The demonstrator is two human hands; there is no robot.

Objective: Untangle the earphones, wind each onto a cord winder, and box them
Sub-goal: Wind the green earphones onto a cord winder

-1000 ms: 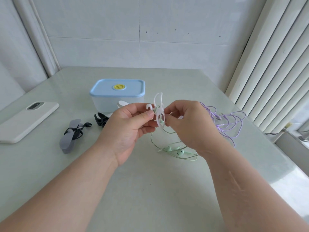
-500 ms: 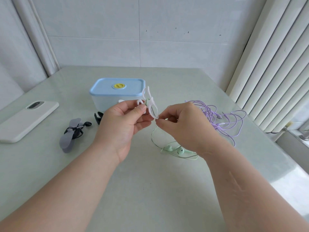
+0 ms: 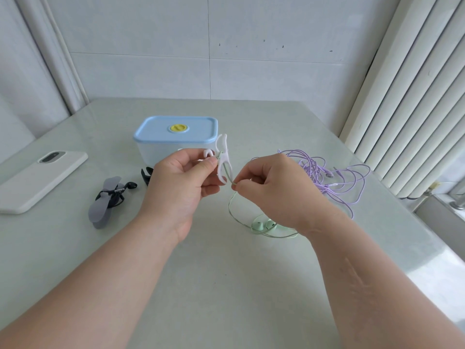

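Note:
My left hand [image 3: 181, 182] pinches a white cord winder [image 3: 223, 157] upright above the table. My right hand [image 3: 274, 190] pinches the green earphone cord [image 3: 232, 210] just below the winder, and the cord runs up along it. The green earbuds [image 3: 263, 225] lie on the table under my right wrist. A purple earphone cord [image 3: 327, 177] lies in a loose tangle at the right. Black earphones are wound on a grey winder [image 3: 104, 201] at the left. The box with a blue lid [image 3: 176, 131] stands closed behind my hands.
A white phone [image 3: 40, 180] lies face down at the far left. A black winder [image 3: 146, 175] lies partly hidden behind my left hand. White vertical blinds [image 3: 412, 96] hang close along the table's right side. A tiled wall stands behind the table.
My right hand has drawn away from the winder, down and to the right, pulling the green cord taut along it. The left hand has turned the winder and raised it slightly.

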